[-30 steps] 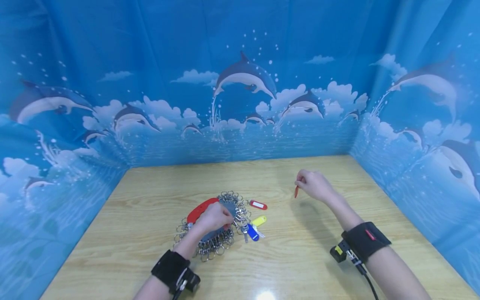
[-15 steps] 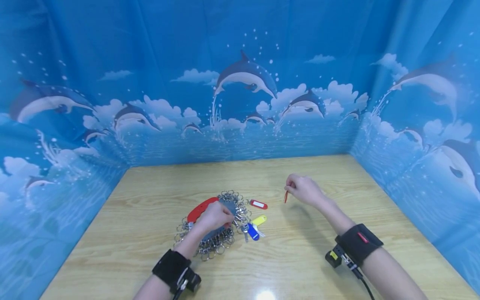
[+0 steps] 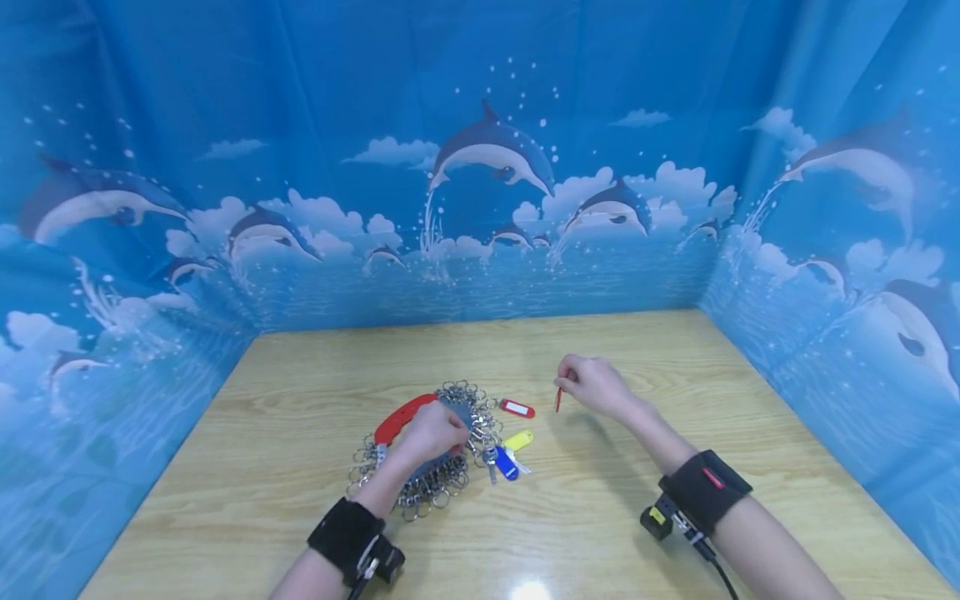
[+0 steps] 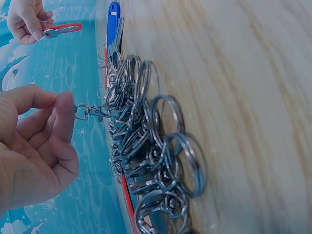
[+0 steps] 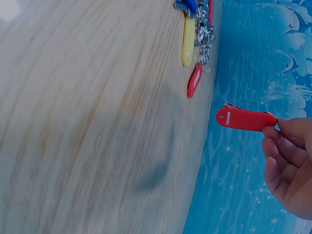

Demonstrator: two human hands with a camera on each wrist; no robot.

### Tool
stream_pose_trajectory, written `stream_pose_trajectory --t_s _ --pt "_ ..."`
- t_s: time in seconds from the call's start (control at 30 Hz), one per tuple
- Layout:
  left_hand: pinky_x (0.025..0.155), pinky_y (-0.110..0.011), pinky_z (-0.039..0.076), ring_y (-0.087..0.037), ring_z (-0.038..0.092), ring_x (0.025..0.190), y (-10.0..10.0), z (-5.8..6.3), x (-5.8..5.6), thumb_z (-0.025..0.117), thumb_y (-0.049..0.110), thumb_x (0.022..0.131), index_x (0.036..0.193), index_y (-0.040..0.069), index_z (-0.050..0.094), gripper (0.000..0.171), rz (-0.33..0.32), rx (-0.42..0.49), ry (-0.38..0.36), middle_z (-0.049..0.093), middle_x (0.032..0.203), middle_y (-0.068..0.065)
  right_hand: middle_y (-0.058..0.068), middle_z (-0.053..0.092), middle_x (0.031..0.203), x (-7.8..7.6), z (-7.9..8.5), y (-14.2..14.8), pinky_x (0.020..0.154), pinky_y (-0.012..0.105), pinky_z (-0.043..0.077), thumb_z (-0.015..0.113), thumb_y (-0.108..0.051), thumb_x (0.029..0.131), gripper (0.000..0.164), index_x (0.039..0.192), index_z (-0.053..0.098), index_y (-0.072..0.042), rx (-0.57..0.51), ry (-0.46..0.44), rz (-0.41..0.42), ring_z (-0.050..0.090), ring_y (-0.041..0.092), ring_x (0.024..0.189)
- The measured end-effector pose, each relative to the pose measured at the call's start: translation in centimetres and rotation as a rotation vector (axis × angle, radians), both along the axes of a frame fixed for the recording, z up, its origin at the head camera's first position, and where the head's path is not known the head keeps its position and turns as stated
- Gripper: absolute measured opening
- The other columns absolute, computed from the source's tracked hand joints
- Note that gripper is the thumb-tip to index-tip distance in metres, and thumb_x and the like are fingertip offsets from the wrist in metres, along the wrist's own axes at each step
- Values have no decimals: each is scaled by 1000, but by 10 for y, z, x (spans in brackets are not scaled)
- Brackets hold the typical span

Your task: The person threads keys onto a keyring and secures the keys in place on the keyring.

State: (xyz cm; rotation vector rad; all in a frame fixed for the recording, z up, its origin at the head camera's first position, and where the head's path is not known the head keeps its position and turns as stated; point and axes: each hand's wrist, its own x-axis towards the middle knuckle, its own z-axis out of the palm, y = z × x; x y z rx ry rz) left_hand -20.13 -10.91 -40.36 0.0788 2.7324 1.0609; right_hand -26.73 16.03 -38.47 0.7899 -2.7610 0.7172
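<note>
My left hand (image 3: 433, 431) is over a grey plate with a red handle (image 3: 405, 419), edged with many metal key rings. In the left wrist view its thumb and index finger pinch a key ring whose swivel clasp (image 4: 92, 112) runs back to the cluster. Further right, above the table, my right hand (image 3: 596, 386) pinches a red key tag (image 5: 243, 120) by its ring end. A silver key (image 4: 54, 33) hangs alongside that tag. The tag is apart from the left hand and the ring cluster.
Between the hands, a second red tag (image 3: 517, 409), a yellow tag (image 3: 519, 441) and a blue tag (image 3: 506, 464) lie on the wooden table (image 3: 600, 517), with keys beside the plate. A dolphin-printed curtain (image 3: 337, 125) stands behind and at both sides.
My right hand has moved left and slightly nearer, carrying the red key tag towards the plate. My left hand has stayed nearly still over the plate.
</note>
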Motion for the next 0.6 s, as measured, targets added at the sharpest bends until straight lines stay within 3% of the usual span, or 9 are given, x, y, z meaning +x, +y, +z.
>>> stream_pose_trajectory --t_s 0.6 --pt "45 -23 28 -9 33 44 2 -3 -3 62 11 82 65 4 67 19 35 11 -3 63 63 -8 -2 60 70 8 -3 -38 59 25 45 65 -11 84 6 81 60 -7 12 -31 53 52 9 59"
